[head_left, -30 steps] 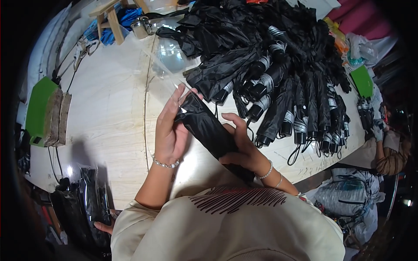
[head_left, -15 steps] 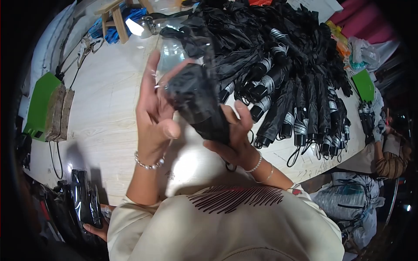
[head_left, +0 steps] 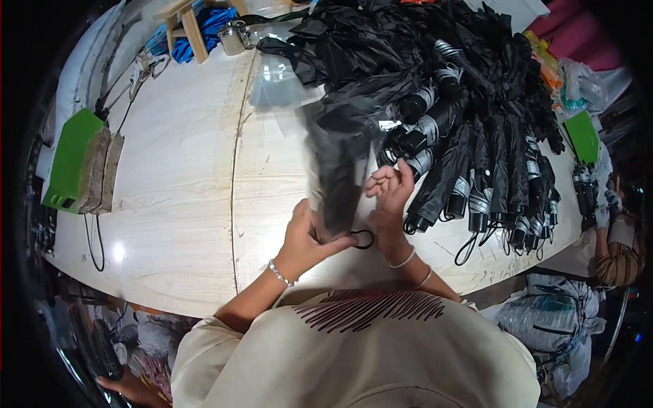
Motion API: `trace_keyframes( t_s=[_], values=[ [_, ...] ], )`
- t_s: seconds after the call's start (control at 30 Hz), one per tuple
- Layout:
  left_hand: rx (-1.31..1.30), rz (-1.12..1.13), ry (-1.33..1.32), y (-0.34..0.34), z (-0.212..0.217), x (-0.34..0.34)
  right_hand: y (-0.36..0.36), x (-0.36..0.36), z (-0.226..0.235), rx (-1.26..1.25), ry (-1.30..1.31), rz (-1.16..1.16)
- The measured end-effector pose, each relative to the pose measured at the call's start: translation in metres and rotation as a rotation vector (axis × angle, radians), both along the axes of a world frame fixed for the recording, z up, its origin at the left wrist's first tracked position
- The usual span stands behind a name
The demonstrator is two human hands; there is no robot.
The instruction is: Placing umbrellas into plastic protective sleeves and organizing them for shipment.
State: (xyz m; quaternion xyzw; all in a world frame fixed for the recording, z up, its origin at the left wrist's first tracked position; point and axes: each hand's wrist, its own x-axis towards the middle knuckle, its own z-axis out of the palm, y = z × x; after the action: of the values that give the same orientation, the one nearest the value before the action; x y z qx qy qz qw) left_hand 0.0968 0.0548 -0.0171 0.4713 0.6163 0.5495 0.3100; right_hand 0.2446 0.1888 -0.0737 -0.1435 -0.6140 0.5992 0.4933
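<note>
My left hand (head_left: 303, 234) grips the lower end of a folded black umbrella (head_left: 338, 173), its thumb lying across the bottom. The umbrella stands roughly upright over the table and is blurred by motion. A clear plastic sleeve seems to surround it, and its black wrist loop (head_left: 364, 239) hangs out at the bottom. Just right of the umbrella, my right hand (head_left: 391, 194) is open with nothing in it, fingers loosely bent and the palm toward the umbrella. Beyond them lies a large heap of folded black umbrellas (head_left: 466, 139) with silvery bands. Flat clear plastic sleeves (head_left: 275, 85) rest left of the heap.
Along the table's (head_left: 170, 204) left edge stands a green box-like device (head_left: 76, 160) beside brown blocks. At the back are a metal pot (head_left: 235, 39) and a wooden stand (head_left: 188, 34). Another person's hand (head_left: 132, 389) holds dark wrapped items at lower left.
My left hand has moved down from the umbrella's upper end to its lower end. My right hand has let go of it. The other person's wrapped items at lower left have moved lower.
</note>
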Motion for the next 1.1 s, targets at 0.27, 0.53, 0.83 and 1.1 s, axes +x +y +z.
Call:
trace_keyframes(
  t_s=[0.27,0.53,0.83,1.1],
  values=[
    [0.034,0.132,0.292,-0.034,0.01,0.007,-0.029,-0.002,0.04,-0.101,-0.278,-0.072],
    [-0.07,0.683,0.317,-0.106,0.042,-0.143,-0.018,-0.001,0.049,0.202,-0.393,0.004],
    [-0.821,0.832,0.975,-0.154,-0.003,-0.376,-0.025,-0.003,0.048,0.382,-0.473,-0.034],
    [0.127,0.032,1.031,0.046,0.05,-0.185,-0.019,0.001,0.056,0.589,-0.506,-0.1]
  ],
)
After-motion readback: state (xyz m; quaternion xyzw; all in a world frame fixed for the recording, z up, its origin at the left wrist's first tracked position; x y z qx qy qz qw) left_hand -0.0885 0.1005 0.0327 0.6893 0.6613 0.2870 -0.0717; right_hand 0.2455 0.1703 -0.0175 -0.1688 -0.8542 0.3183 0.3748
